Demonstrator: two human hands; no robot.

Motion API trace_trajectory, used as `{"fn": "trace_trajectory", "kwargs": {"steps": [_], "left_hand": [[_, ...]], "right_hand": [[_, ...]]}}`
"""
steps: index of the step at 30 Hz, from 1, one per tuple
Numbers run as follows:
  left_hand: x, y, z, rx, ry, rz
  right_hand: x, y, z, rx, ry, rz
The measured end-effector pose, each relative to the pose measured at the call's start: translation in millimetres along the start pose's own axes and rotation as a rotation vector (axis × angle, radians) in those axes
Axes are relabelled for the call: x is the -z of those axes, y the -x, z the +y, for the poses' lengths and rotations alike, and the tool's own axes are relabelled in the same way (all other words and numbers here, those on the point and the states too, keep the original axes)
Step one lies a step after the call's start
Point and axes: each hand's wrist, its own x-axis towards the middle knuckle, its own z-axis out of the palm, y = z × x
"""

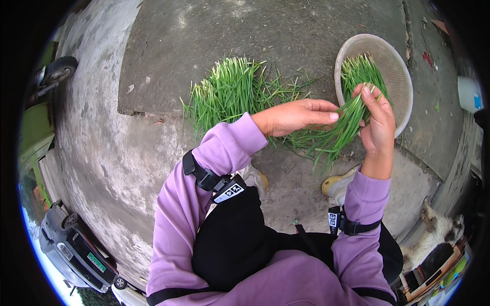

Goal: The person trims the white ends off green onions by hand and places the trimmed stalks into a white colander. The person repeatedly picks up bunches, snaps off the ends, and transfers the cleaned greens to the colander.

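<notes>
My right hand [377, 114] grips a bunch of long green leaves, apparently garlic chives [344, 120], near their pale ends, at the rim of a round mesh plastic basket [400, 80]. My left hand [302, 116] is beside the same bunch, its thumb and fingers stretched along the leaves; whether it pinches any is unclear. Inside the basket lie more chives [363, 72], pale ends towards the far side. A large pile of chives [229, 91] lies on the concrete slab to the left, with loose leaves [287, 90] scattered between pile and basket.
My shoes [338, 185] stand on the concrete floor below the slab's edge. A furry animal [436, 237] lies at the lower right beside a wooden frame. A white bucket [467, 93] is at the far right. Parked cars [72, 248] and a motorcycle wheel [59, 70] are at the left.
</notes>
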Motion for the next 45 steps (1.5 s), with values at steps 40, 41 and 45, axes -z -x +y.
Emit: {"fn": "trace_trajectory", "kwargs": {"steps": [40,41,45], "left_hand": [[-33,11,-1,-0.729,-1.489,0.685],[-33,10,-1,-0.734,-1.498,0.688],[-34,9,-2,-0.749,-1.485,0.724]], "right_hand": [[-25,-19,10,0.164,-0.266,0.307],[-25,-19,10,0.166,-0.268,0.304],[-27,-18,10,0.165,-0.270,0.286]]}}
